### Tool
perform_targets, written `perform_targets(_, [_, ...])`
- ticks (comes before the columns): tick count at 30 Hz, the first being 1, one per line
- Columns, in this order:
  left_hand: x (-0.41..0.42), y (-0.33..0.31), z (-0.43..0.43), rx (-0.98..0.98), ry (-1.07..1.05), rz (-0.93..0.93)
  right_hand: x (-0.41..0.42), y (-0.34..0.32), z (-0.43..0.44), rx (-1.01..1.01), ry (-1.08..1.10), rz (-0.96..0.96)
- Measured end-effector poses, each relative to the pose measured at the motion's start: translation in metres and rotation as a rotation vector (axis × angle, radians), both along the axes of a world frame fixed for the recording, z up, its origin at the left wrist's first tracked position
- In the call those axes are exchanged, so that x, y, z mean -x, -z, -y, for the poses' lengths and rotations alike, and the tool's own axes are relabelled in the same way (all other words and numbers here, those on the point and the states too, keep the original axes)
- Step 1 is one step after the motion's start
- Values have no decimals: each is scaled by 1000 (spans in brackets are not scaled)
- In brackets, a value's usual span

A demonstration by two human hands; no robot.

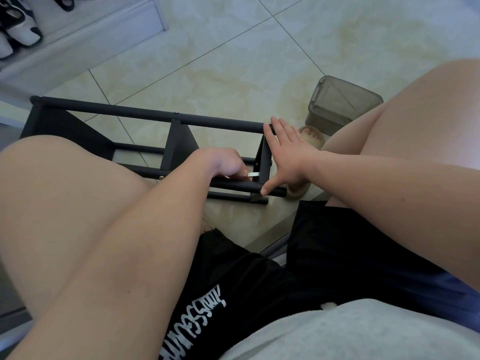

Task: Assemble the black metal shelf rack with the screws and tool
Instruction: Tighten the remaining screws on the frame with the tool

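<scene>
While the left hand pinches the tool, the rack runs left-right.

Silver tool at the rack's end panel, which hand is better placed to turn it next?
Probably the left. The left hand grips the silver tool beside the end panel of the black rack, while the right hand is spread flat, thumb and fingers on its tubes, bracing it.

A single head-worn view looks steeply down, close over the lap, toward the tiled floor.
</scene>
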State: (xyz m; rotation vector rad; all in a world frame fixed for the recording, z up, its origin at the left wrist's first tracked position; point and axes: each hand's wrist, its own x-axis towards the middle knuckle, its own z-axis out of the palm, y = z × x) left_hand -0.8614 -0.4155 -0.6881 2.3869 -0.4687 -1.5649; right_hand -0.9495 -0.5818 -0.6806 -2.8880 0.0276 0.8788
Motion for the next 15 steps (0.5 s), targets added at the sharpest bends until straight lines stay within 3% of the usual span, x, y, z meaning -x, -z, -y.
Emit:
perform_targets(8, [-14,-24,4,-110,160,156,-16,-11,0,-87,102,-72])
perform_targets(11, [-38,-34,9,-35,-3,252,-42,-21,11,-185,201,-39])
perform_targets(15, [-67,-42,24,188,-220,533,-71,-22,32,-174,234,-112])
